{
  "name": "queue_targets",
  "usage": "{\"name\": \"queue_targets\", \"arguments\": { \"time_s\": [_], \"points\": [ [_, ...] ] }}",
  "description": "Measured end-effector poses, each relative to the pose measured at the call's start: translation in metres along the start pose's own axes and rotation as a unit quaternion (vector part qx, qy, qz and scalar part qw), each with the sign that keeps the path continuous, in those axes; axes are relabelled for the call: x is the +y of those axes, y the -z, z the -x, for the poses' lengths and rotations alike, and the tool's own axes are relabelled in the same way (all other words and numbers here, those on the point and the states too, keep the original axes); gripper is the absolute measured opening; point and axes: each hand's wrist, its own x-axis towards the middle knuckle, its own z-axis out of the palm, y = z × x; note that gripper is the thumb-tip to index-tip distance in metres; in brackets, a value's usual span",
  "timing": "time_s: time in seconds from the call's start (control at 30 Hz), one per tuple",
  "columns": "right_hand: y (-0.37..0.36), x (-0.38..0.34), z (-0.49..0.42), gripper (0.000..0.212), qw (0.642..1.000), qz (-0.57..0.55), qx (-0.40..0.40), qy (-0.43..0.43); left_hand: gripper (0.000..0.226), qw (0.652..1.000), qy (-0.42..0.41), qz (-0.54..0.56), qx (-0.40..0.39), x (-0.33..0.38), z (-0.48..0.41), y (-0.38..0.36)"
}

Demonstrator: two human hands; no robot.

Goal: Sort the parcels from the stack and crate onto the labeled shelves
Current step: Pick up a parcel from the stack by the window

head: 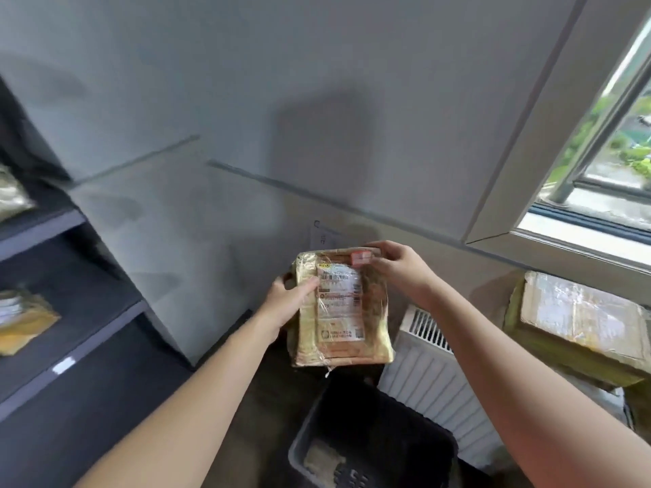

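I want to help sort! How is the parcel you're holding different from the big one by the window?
The held parcel is smaller than the big parcel. The left hand and right hand hold the held parcel up; the big parcel lies on a stack. The held parcel shows a white label; the big parcel shows none. Both are brownish with shiny tape.

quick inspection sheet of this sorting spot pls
surface: dark shelves at left, white tag on one edge
job's things: parcel held up, label facing camera; stack at right; crate below, one packet inside; two shelved parcels
clutter: nothing seen
hands: left hand grips the parcel's left edge; right hand pinches its top right corner
cables: nothing seen
surroundings: radiator, window, grey wall
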Motion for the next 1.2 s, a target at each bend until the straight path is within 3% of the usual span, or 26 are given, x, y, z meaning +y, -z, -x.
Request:
{"name": "queue_targets", "arguments": {
  "time_s": [0.13,0.37,0.47,0.67,0.83,1.2],
  "points": [
    [-0.039,-0.025,0.007,0.030,0.995,-0.036,-0.072,0.053,0.067,0.995,-0.011,0.048,0.091,-0.014,0.046,0.036],
    [-0.118,-0.086,0.043,0.011,0.965,-0.161,-0.192,0.081,0.066,0.972,-0.005,0.111,0.209,-0.040,0.132,0.102],
    [-0.152,-0.111,0.060,0.021,0.947,-0.180,-0.249,0.094,0.059,0.958,-0.007,0.139,0.250,-0.050,0.167,0.129],
    [-0.210,-0.162,0.110,0.019,0.923,-0.170,-0.322,0.126,0.051,0.931,-0.001,0.172,0.322,-0.074,0.241,0.179],
    [-0.265,-0.188,0.172,0.018,0.904,-0.160,-0.368,0.146,0.057,0.913,0.025,0.196,0.358,-0.114,0.307,0.215],
    [-0.379,-0.213,0.346,0.021,0.899,-0.119,-0.395,0.146,0.046,0.892,0.056,0.242,0.378,-0.235,0.464,0.285]
  ]
}}
